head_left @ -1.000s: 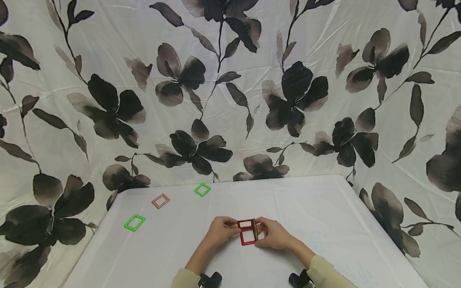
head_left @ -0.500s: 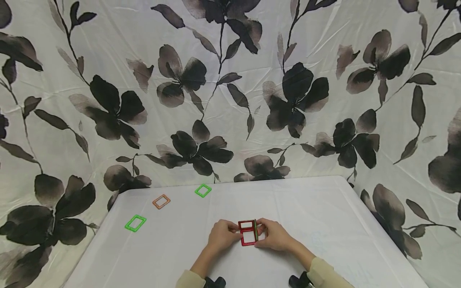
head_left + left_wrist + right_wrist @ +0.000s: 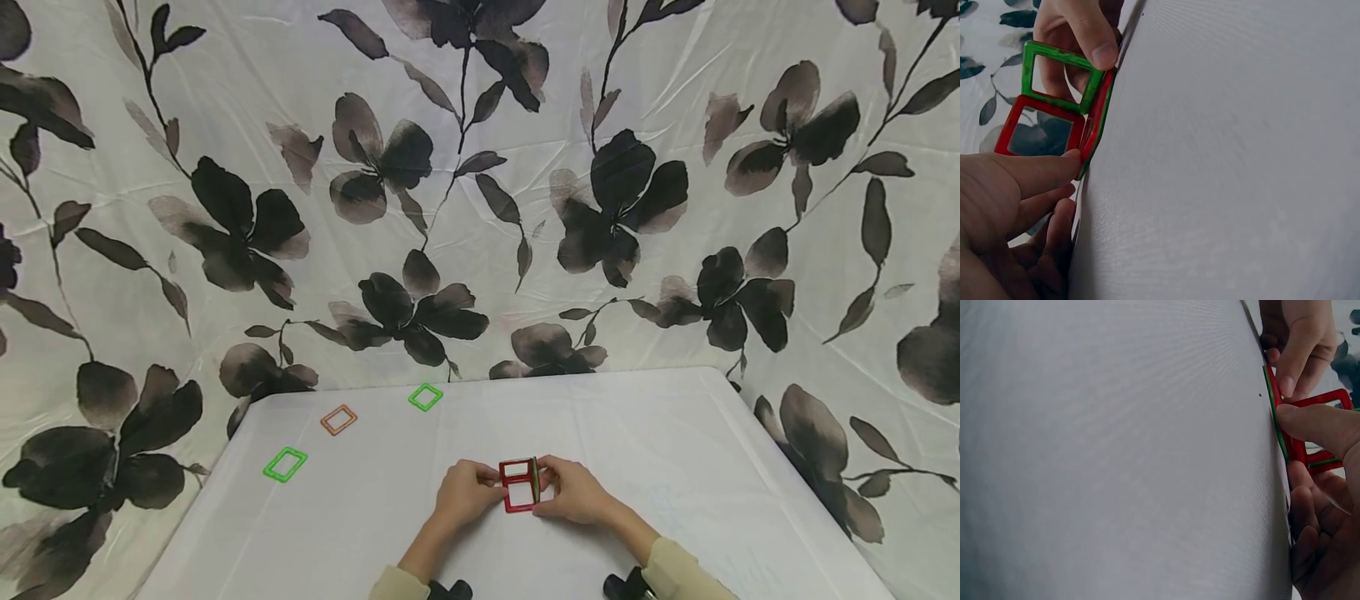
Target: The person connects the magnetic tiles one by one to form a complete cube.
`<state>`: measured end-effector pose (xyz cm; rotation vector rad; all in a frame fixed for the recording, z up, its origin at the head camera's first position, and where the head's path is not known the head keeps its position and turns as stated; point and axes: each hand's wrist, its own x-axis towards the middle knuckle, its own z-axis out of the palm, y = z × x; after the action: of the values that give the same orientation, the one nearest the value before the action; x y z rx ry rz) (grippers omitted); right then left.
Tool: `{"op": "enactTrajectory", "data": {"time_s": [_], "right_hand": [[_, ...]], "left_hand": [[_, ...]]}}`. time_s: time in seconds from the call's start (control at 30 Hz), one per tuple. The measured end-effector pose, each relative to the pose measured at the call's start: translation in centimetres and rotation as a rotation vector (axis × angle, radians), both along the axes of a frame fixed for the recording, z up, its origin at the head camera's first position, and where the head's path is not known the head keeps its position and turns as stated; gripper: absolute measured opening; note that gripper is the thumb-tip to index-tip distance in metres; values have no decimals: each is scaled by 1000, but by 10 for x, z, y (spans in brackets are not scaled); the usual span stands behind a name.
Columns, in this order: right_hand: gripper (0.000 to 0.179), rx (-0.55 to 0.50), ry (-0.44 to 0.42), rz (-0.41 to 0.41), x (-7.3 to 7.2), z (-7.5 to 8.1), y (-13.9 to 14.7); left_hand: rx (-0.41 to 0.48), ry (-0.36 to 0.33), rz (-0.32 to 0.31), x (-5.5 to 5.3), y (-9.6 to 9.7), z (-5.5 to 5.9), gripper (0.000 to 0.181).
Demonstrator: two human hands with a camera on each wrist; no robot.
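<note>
Three joined square-framed magnetic tiles stand near the middle front of the table. In the head view, one red tile (image 3: 519, 508) lies flat, a second red tile (image 3: 514, 462) stands upright at its back, and a green tile (image 3: 536, 479) stands upright along its right side. My left hand (image 3: 463, 493) pinches the red tiles at their left edge, thumb in front. With thumb and fingers, my right hand (image 3: 573, 490) grips the green tile (image 3: 1054, 99). A green strip shows under the flat red tile in the right wrist view. Some fingertips are hidden behind the tiles.
Loose tiles lie flat on the white table (image 3: 660, 442): a green one (image 3: 285, 464) at the left, an orange one (image 3: 339, 420) behind it, and another green one (image 3: 425, 397) near the back edge. A flower-print cloth (image 3: 450, 192) hangs behind the table.
My left hand has shifted slightly right, in against the red tiles. The right hand keeps its hold and the joined tiles look the same. The whole head view has drifted a little.
</note>
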<state>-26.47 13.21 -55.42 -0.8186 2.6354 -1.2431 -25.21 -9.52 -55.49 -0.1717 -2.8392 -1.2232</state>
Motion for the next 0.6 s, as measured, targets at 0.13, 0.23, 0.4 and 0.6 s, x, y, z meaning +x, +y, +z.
{"op": "enactTrajectory", "data": {"time_s": [0.13,0.23,0.4,0.6], "right_hand": [[61,-8,-14,10,0,0,0],[61,7,-19,20,0,1,0],[61,33,4,37,0,4,-1],[59,18,-26,48,0,4,1]], "left_hand": [[-8,6,3,0,-1,1,20],[-22,4,-2,0,-2,2,19],[-43,-6,-10,-2,-3,5,21],[-67,-16,-17,-6,-6,5,24]]}}
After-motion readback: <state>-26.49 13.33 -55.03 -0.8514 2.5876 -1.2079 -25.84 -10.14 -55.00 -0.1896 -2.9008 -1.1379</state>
